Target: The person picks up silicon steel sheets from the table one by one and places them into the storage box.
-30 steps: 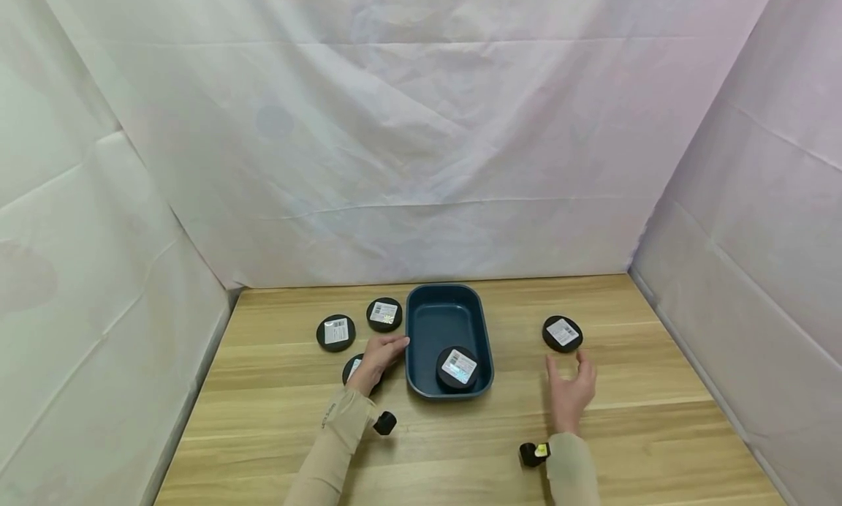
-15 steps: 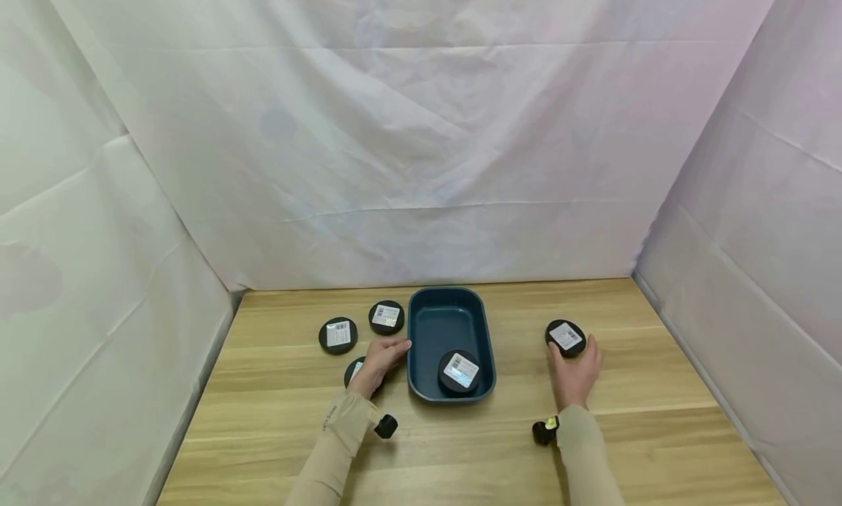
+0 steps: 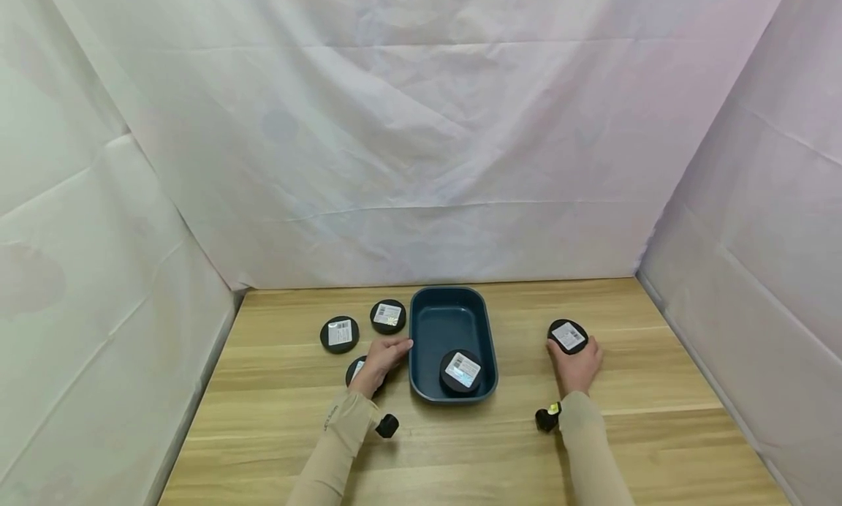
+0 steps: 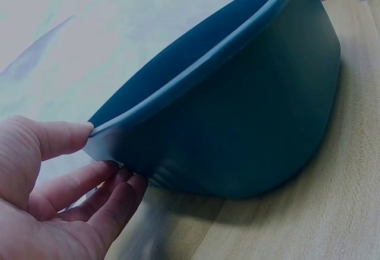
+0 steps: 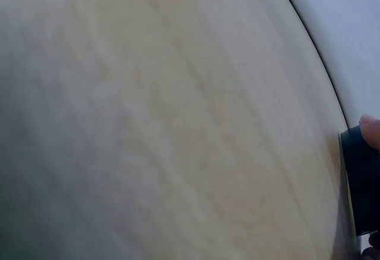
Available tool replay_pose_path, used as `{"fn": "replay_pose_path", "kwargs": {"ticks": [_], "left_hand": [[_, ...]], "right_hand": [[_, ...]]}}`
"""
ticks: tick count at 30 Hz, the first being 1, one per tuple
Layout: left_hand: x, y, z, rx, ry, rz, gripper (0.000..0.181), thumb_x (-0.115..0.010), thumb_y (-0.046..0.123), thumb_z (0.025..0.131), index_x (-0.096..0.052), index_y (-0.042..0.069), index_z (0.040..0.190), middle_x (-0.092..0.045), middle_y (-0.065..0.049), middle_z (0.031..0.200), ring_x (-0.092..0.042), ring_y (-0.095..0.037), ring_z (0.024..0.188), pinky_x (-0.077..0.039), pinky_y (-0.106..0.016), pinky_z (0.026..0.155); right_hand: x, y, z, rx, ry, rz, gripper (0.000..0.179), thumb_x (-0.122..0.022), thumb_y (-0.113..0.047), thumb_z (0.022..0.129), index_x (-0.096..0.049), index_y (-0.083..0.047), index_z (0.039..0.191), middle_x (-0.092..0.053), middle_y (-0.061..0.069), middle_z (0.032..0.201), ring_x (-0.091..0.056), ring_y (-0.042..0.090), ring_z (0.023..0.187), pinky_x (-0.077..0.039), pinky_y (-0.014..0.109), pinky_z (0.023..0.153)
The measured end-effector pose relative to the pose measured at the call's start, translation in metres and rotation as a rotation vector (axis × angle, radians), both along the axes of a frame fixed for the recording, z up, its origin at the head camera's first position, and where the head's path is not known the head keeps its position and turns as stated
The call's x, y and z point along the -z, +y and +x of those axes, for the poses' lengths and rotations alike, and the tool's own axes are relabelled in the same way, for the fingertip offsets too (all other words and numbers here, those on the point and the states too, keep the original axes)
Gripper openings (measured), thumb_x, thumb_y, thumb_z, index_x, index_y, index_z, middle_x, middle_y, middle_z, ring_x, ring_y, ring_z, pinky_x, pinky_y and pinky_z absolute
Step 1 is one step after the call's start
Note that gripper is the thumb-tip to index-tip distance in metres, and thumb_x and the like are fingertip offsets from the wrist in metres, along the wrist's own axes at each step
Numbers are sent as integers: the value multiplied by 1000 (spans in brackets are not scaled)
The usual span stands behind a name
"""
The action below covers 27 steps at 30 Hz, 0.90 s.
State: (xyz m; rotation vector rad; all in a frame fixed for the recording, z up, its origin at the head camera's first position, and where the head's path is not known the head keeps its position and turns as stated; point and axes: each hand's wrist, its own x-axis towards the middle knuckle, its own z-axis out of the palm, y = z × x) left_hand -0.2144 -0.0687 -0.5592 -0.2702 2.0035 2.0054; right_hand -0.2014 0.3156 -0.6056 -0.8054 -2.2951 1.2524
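Observation:
A deep blue rectangular dish (image 3: 485,329) with rounded corners stands mid-table. My left hand (image 3: 379,361) holds its left side; in the left wrist view the thumb (image 4: 65,136) is at the rim and the other fingers (image 4: 119,206) lie against the outer wall below. To the right, my right hand (image 3: 577,363) grips a round black disc (image 3: 569,336) with a white barcode label on top. The right wrist view shows the disc's dark side (image 5: 361,183) at the edge, a fingertip (image 5: 371,132) over it. Another labelled black disc (image 3: 460,371) lies inside the dish's near end.
Left of the dish on the wooden table (image 3: 263,433) lie a black disc (image 3: 388,316) near its rim, a second disc (image 3: 339,335) farther left and a third disc (image 3: 355,368) partly under my left hand. White cloth walls (image 3: 434,162) stand at the back and sides.
My right hand has moved forward to the right-hand disc and closed its thumb and fingers around it. The left hand has stayed at the dish.

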Motion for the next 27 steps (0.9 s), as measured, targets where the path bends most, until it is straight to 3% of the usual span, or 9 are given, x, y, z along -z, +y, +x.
{"fn": "replay_pose_path", "kwargs": {"ticks": [8,14,21,27], "left_hand": [[-4,1,0,25,6,3,36,-62,12,89,-59,-12,116,-61,-24,115,-60,-16,98,-45,-43,94],[-4,2,0,18,13,-3,35,-62,11,89,-60,-13,115,-63,-23,113,-61,-14,95,-46,-40,92],[-1,1,0,2,10,-8,33,-63,10,88,-62,-11,112,-66,-20,107,-61,-12,90,-48,-40,90],[-1,1,-1,-6,6,-16,32,-62,10,88,-63,-11,111,-67,-19,106,-61,-12,90,-48,-39,90]], "right_hand": [[-5,-1,-1,24,23,37,91,-84,-20,67,-32,15,134,-33,34,130,-31,48,121,-26,54,104],[-7,-1,0,47,22,-15,87,-83,-18,68,-32,12,131,-33,31,129,-31,44,122,-26,51,105],[-15,-4,6,68,171,-110,89,-84,-13,65,-32,5,134,-36,26,131,-35,37,122,-27,46,106],[-32,-10,14,99,212,-174,90,-84,-19,68,-31,0,138,-35,20,133,-36,32,123,-28,41,106]]}}
